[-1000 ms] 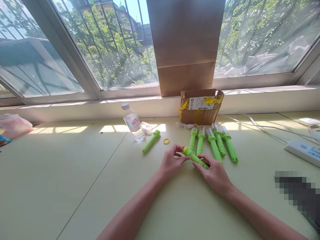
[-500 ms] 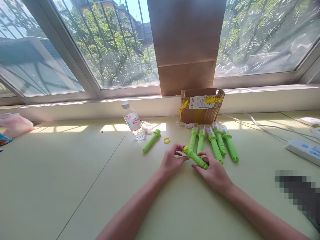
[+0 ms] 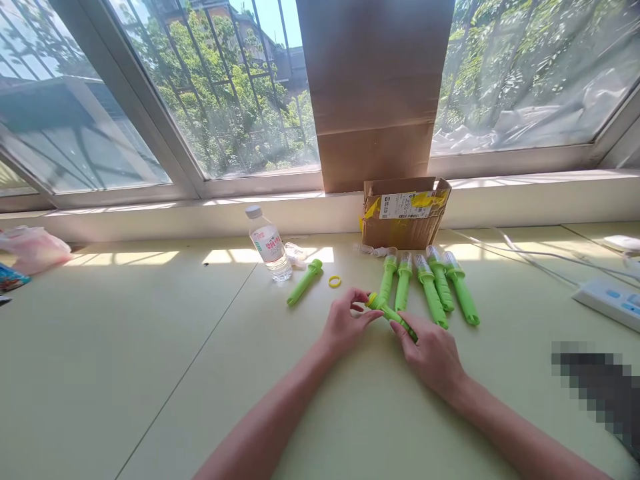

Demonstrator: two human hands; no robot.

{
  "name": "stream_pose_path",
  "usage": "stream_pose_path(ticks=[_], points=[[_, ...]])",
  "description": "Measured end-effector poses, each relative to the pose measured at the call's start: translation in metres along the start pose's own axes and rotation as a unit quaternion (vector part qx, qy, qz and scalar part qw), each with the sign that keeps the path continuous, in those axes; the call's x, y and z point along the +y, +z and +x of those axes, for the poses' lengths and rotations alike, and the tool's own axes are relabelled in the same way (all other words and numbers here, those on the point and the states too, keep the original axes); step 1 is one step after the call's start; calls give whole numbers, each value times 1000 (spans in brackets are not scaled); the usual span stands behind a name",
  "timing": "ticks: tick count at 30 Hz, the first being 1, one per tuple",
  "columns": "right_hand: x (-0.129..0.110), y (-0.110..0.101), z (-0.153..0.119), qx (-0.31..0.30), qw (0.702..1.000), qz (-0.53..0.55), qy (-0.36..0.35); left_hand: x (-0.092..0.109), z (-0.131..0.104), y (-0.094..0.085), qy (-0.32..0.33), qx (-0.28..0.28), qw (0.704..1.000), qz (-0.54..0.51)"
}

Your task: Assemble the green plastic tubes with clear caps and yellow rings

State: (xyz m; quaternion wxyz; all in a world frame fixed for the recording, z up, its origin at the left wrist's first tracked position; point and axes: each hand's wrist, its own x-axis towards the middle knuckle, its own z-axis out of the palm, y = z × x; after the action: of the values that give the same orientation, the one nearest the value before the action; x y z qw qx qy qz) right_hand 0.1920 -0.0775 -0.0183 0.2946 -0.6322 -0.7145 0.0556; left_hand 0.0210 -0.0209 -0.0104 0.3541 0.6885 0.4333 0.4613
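Between my hands is a green plastic torch-shaped tube [image 3: 393, 316] with a yellow ring [image 3: 371, 300] around its wider end. My left hand [image 3: 349, 319] pinches that ringed end between thumb and fingers. The narrow end is wrapped by my right hand [image 3: 431, 348], thumb along the tube. Just beyond lie several matching green tubes [image 3: 430, 291] with clear ribbed caps, side by side. To the left, an uncapped green tube [image 3: 305, 283] rests alone. A loose yellow ring [image 3: 335, 281] lies flat beside it.
A water bottle [image 3: 271, 245] and crumpled clear plastic [image 3: 296, 255] stand at the back. Behind the capped tubes is an open cardboard box [image 3: 400, 227]. Clear caps [image 3: 369, 250] lie before it. A power strip [image 3: 607, 299] with cables is at right, a pink bag [image 3: 37, 248] at far left.
My right hand has shifted its grip on the tube, its fingers now closed lower and over the top. My left hand stays at the ringed end. The view has shifted very slightly.
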Motion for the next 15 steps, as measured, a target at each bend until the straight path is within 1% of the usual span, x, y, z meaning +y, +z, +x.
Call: stream_pose_path(ticks=[5, 7, 12, 15], points=[[1, -1, 2, -28, 999, 38, 15, 3, 1, -1, -2, -27, 999, -24], [1, -1, 3, -32, 998, 53, 19, 2, 1, -1, -8, -28, 999, -25], [2, 1, 3, -27, 999, 36, 7, 1, 0, 0, -17, -8, 1000, -15], [1, 0, 1, -2, 999, 52, 0, 2, 0, 0, -14, -3, 1000, -15]])
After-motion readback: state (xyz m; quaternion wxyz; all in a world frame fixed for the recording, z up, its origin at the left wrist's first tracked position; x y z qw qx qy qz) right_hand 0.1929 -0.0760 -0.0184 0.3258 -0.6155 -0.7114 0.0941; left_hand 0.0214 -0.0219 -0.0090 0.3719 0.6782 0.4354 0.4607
